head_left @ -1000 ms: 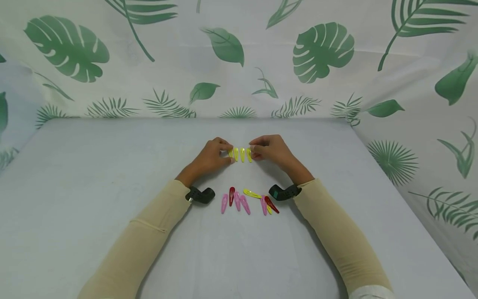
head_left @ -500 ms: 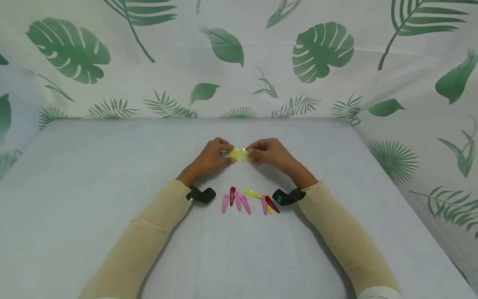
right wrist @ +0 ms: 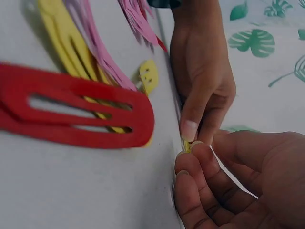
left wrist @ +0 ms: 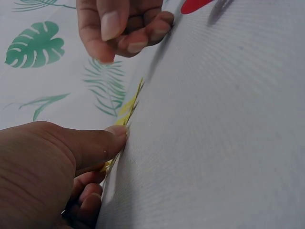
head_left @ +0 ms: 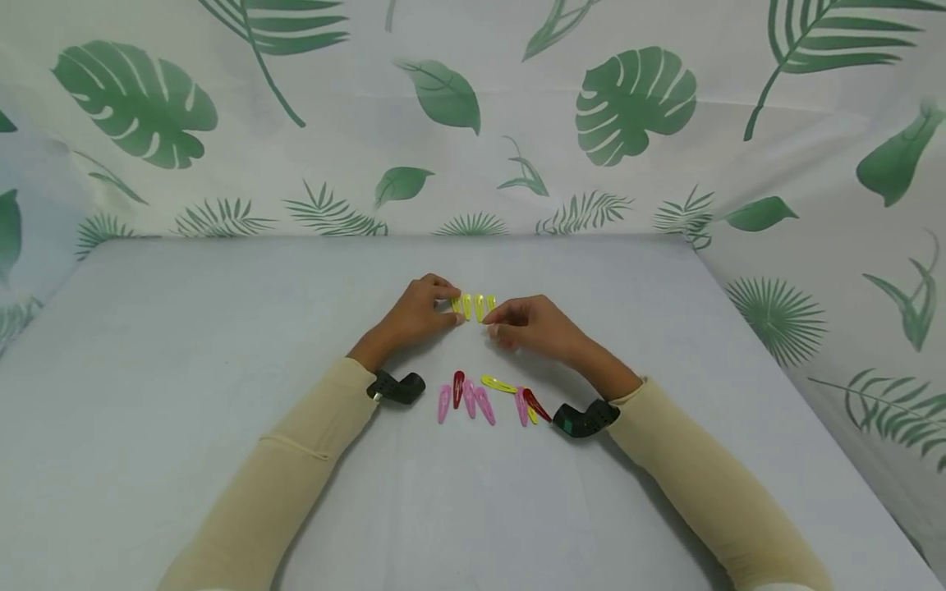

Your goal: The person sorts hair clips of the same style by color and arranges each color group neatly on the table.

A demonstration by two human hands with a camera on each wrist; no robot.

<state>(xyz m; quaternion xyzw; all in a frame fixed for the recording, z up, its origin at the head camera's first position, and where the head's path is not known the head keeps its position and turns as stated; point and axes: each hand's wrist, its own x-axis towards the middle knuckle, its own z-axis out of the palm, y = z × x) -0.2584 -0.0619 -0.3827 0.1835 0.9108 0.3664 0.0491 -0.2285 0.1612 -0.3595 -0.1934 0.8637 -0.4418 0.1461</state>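
Yellow clips [head_left: 467, 307], four in view, side by side in a row on white table [head_left: 473, 509]. Pinched at left end between thumb and fingers of left hand [head_left: 421, 309]. Just beside right end, loosely curled right hand [head_left: 538, 330]. Nearer the sleeves [head_left: 687, 472], loosely spread: pink clips [head_left: 470, 400], red clips [head_left: 537, 405] and loose yellow pair [head_left: 499, 383], one partly under red. Behind, leaf-printed cloth [head_left: 310, 156].

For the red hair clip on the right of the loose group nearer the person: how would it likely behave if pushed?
The red hair clip would probably slide rather than roll, being broad and flat. It is likely light, given its thin, slotted body. Since it lies across a yellow clip, a push might drag that along.
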